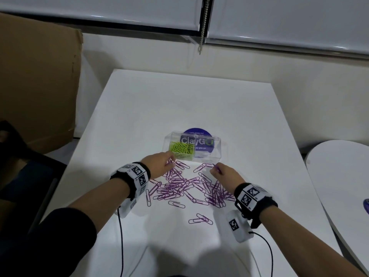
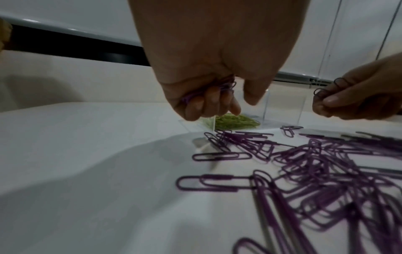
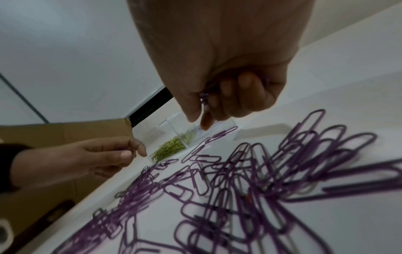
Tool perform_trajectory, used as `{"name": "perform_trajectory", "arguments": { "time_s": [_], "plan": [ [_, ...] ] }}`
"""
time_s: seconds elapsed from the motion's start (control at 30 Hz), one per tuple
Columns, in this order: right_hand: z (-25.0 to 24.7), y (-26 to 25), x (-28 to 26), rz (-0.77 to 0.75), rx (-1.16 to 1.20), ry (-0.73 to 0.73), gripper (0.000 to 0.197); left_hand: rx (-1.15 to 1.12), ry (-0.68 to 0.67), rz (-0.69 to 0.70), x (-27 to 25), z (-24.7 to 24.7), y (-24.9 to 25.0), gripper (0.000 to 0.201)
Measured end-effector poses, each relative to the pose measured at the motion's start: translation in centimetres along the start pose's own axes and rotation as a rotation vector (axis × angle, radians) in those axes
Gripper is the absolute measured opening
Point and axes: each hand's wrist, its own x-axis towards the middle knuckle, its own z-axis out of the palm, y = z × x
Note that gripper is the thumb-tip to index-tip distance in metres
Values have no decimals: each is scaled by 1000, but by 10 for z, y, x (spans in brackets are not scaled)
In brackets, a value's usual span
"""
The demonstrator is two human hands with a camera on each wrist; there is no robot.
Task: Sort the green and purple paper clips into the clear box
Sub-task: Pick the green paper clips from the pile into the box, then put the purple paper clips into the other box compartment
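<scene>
Clutching purple clips point(image 2: 224, 86) — two grips point(image 1: 159, 161) point(image 1: 223, 172), one box point(image 1: 217, 151)

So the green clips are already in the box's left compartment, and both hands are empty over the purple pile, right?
Not quite. The green clips do sit in the clear box's left compartment, but the hands aren't empty: the left hand grips several purple clips, and the right hand holds some too, as both wrist views show.
</scene>
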Motion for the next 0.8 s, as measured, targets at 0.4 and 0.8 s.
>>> {"name": "perform_trajectory", "arguments": {
  "time_s": [0.4, 0.8],
  "plan": [
    [18, -11, -6, -5, -343, -136, 35, 317, -91, 104, 9, 6, 16, 38],
    [8, -12, -16, -132, -238, -139, 14, 187, -58, 95, -3, 14, 17, 23]
  ]
}}
